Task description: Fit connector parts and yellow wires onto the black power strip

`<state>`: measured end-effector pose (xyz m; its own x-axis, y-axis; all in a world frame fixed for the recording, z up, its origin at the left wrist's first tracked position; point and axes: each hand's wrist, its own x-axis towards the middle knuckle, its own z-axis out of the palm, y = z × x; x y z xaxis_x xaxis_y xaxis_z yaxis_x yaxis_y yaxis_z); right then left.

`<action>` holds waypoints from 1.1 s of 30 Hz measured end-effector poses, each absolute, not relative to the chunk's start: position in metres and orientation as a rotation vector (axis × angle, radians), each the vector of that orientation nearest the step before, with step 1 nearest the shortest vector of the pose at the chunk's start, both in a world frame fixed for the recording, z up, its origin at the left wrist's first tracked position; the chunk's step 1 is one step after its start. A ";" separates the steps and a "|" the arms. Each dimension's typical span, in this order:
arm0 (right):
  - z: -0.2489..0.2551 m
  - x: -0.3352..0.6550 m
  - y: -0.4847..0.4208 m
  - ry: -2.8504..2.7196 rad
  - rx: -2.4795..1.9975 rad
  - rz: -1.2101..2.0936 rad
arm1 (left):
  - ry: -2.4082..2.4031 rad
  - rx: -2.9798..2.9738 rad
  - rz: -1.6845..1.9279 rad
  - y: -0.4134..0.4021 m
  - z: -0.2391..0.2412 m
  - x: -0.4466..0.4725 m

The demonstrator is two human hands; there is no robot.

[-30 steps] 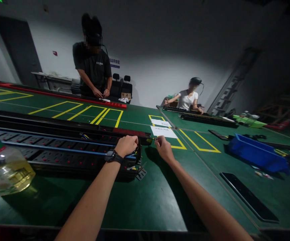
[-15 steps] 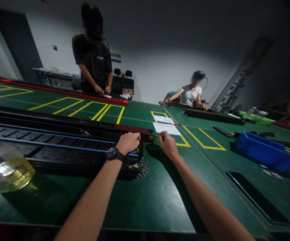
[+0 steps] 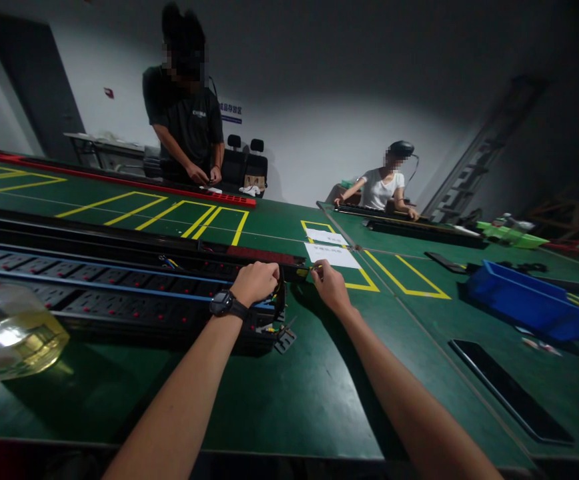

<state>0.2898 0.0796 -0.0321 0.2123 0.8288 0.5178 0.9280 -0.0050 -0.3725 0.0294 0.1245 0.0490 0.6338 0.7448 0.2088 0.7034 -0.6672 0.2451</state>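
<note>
Rows of black power strips point(image 3: 134, 307) with outlets and small red switches lie on the green table to my left. My left hand point(image 3: 257, 283), a watch on its wrist, is closed over the right end of one strip; its fingertips are partly hidden. Beyond that end, my right hand point(image 3: 329, 285) pinches what looks like a thin yellow wire point(image 3: 318, 267), close to the end of the rear black strip point(image 3: 289, 270). Below my left hand, a grey metal end plate point(image 3: 284, 339) hangs by loose wires from the nearest strip.
A bottle of yellow liquid point(image 3: 14, 333) stands at the left. To the right are a blue bin point(image 3: 529, 303) and a phone point(image 3: 509, 390). Paper sheets point(image 3: 332, 255) lie beyond my right hand. Two people point(image 3: 187, 127) work across the table.
My right hand has shifted slightly left, toward the end of the rear strip, still pinching. My left hand stays on the strip's end.
</note>
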 end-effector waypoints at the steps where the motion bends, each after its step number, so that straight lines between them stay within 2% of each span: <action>1: -0.033 0.290 0.080 -1.616 -1.853 -0.194 | 1.209 2.710 0.444 0.125 0.049 0.029; 7: -0.033 0.296 0.091 -1.514 -1.952 -0.239 | 1.216 2.705 0.425 0.123 0.051 0.028; 13: -0.027 0.307 0.104 -1.667 -1.946 -0.293 | 1.213 2.707 0.401 0.122 0.053 0.028; 18: -0.030 0.334 0.090 -1.598 -1.828 -0.245 | 1.211 2.713 0.407 0.124 0.051 0.029; 21: -0.034 0.353 0.076 -1.418 -1.884 -0.316 | 1.217 2.710 0.402 0.124 0.052 0.029; 25: -0.033 0.356 0.064 -1.487 -1.931 -0.388 | 1.231 2.687 0.392 0.125 0.053 0.028; 33: -0.029 0.331 0.069 -1.708 -2.035 -0.212 | 1.223 2.696 0.382 0.128 0.053 0.028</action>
